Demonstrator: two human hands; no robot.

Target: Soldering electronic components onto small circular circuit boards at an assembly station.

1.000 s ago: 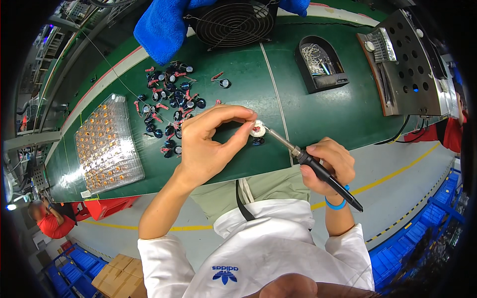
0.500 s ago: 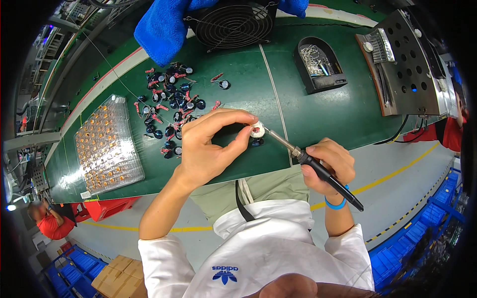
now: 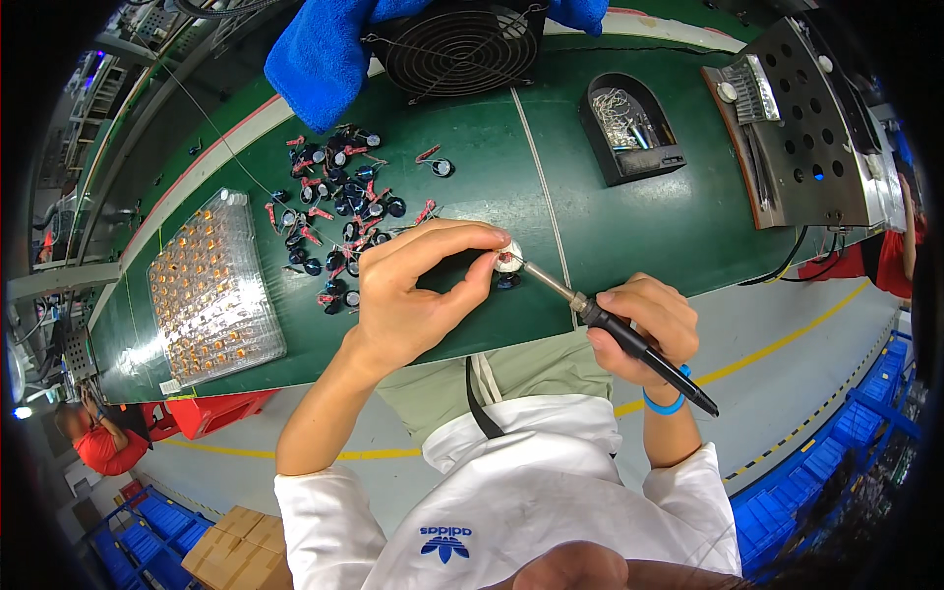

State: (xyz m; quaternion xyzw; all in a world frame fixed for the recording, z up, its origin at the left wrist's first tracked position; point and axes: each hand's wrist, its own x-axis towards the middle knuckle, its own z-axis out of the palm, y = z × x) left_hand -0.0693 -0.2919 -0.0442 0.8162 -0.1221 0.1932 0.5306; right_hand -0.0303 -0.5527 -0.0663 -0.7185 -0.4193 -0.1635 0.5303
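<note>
Your left hand is raised over the green counter, thumb and forefinger pinched narrow on a small round white part, the other fingers curled loosely behind; the part sits just above the counter's near edge, right at your fingertips. Your right hand is wrapped closed around the black handle of a soldering iron; its metal tip slants up and to the left and meets the white part, touching or all but touching it; the handle's tail sticks out past your wrist, where you wear a blue wristband.

Beyond your left hand lies a scatter of small black and red parts, spread loosely on the counter; to their left stands a clear plastic tray filled with rows of small orange pieces, close to the counter's near edge. At the far side sits a black fan with a round wire grille, and a blue cloth lies bunched just beside it. To the right of the fan is a black holder with a tangle of metal wool inside; further right a tilted grey metal plate with round holes stands well apart from your hands. A thin pale cord runs across the counter from the fan toward your hands.
</note>
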